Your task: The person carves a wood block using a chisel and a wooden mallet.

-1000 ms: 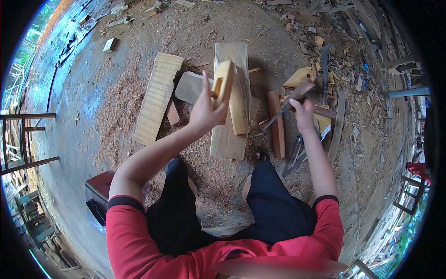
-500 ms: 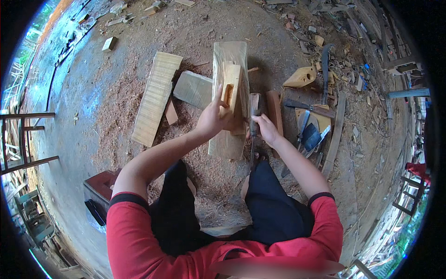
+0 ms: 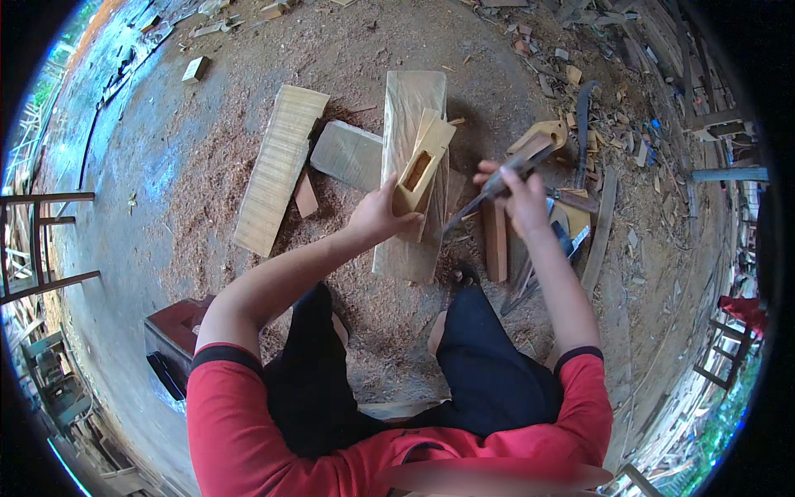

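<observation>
Wooden block (image 3: 436,145), gripped by left hand (image 3: 383,217) over plank (image 3: 414,93); chisel-like tool (image 3: 497,185), held by right hand (image 3: 525,204); cuts could be caused by slipping.

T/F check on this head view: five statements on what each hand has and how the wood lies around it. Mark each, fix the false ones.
1. The left hand grips a slotted wooden block. True.
2. The right hand is empty. False: it holds a long tool, blurred in the picture.
3. Seen from above, the slotted wooden block overlaps the long board. True.
4. The reddish bar lies to the left of the long board. False: the reddish bar lies to its right.
5. The grey slab sits between the striped board and the long board. True.
</observation>
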Demonstrator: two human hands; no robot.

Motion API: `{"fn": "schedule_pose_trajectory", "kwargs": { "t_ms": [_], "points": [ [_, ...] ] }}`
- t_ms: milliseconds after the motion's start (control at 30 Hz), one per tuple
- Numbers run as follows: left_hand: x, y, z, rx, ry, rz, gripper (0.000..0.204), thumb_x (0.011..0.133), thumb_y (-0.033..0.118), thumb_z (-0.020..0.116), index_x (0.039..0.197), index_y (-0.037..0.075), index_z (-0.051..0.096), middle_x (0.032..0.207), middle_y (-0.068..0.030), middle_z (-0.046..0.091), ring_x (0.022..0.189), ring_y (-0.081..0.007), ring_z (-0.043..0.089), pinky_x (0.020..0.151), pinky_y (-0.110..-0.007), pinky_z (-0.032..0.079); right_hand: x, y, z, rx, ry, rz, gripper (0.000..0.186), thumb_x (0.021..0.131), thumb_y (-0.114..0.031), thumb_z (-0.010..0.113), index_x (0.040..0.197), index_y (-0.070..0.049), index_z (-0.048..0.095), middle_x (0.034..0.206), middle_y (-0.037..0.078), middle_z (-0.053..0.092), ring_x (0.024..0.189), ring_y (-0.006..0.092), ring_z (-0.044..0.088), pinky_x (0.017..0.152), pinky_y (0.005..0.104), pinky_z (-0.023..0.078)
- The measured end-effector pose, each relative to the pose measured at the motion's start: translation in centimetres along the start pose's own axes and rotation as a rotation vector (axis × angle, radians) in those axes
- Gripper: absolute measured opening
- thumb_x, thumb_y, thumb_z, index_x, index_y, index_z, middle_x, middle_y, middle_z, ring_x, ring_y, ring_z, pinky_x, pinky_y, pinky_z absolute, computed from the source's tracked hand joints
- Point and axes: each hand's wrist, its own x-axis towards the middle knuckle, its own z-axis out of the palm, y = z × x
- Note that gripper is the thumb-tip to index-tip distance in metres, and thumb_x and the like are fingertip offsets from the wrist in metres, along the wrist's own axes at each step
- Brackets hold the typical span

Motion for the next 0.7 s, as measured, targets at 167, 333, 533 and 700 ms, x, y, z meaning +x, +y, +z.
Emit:
{"fn": "schedule_pose_trajectory", "kwargs": {
  "t_ms": [167,333,533,700],
  "points": [
    [0.1,0.6,-0.3,-0.049,-0.101,-0.058,0.079,0.063,0.045,0.073,0.115,-0.005,0.039,0.094,-0.0247,0.059,0.090,-0.0357,0.059,0.077,-0.040,0.047,2.5,-4.1,0.4,-0.002,0.075,-0.241,0.039,0.082,-0.012,0.059,0.112,0.000,0.038,0.100,0.014,0.059,0.091,0.0238,0.060,0.079,0.0330,0.050],
    [-0.4,2.7,-1.2,-0.026,-0.168,-0.124,0.080,0.065,0.039,0.074,0.118,-0.009,0.038,0.091,-0.0253,0.060,0.085,-0.0334,0.061,0.073,-0.037,0.049,4.8,-4.0,2.9,-0.164,-0.144,-0.495,0.037,0.079,-0.006,0.060,0.110,0.000,0.040,0.093,0.011,0.061,0.089,0.0197,0.060,0.083,0.0317,0.046],
    [-1.0,2.7,-0.2,-0.086,-0.065,-0.026,0.095,0.066,0.033,0.074,0.130,-0.007,0.017,0.088,-0.0278,0.059,0.080,-0.0364,0.062,0.070,-0.038,0.050,5.7,-2.8,4.7,-0.345,-0.122,-0.556,0.009,0.070,-0.004,0.060,0.079,-0.003,0.059,0.082,0.003,0.063,0.080,0.0134,0.059,0.075,0.0281,0.046],
    [-1.0,2.7,0.1,-0.114,-0.108,0.015,0.106,0.066,0.031,0.074,0.134,-0.005,0.001,0.088,-0.0299,0.058,0.079,-0.0385,0.061,0.070,-0.038,0.050,6.0,-2.5,4.3,-0.600,-0.270,-0.450,0.022,0.074,0.002,0.058,0.095,-0.003,0.053,0.096,0.005,0.060,0.093,0.0123,0.055,0.084,0.0271,0.043]
  ]
}}
